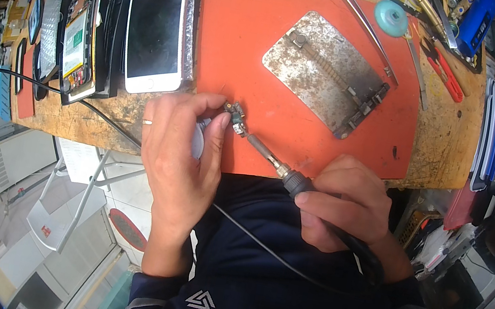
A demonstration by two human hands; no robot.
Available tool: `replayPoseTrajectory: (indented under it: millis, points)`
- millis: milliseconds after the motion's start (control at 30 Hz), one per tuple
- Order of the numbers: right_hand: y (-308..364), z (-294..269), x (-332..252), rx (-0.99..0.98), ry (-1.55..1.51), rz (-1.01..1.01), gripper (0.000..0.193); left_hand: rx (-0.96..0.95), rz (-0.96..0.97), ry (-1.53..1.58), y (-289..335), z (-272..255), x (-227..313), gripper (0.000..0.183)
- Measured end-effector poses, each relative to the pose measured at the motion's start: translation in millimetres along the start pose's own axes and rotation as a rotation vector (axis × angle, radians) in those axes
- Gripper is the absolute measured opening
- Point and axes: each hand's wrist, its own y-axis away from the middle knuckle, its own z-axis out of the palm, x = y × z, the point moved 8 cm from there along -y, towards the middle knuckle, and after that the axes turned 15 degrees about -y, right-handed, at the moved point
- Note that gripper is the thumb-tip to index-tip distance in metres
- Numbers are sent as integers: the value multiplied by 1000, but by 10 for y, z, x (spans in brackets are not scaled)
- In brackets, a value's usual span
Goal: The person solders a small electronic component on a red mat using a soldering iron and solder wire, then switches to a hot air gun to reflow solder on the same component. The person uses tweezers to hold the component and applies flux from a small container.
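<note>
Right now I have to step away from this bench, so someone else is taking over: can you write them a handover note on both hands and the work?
Left hand: pinches a small circuit part at the near edge of the orange mat.
Right hand: grips the soldering iron, tip at the part.
Nearby: metal board holder on the mat, unused; white phone face up to the left; opened phone beside it.
Done: cannot tell whether any joint is finished.
Left: probably the soldering, then refitting the part.

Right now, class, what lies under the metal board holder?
Under the metal board holder lies the orange work mat, itself on the wooden bench. The mat beneath the plate is covered.
</note>
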Motion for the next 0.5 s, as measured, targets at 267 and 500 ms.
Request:
replayPoseTrajectory:
  millis: [267,500]
  points:
    - [6,5,13,1,-1,-3,27,3,5,-5,-6,3,12,23]
    - [10,-20,-4,29,-14,5,25,7,21,-16,-20,-10,31,22]
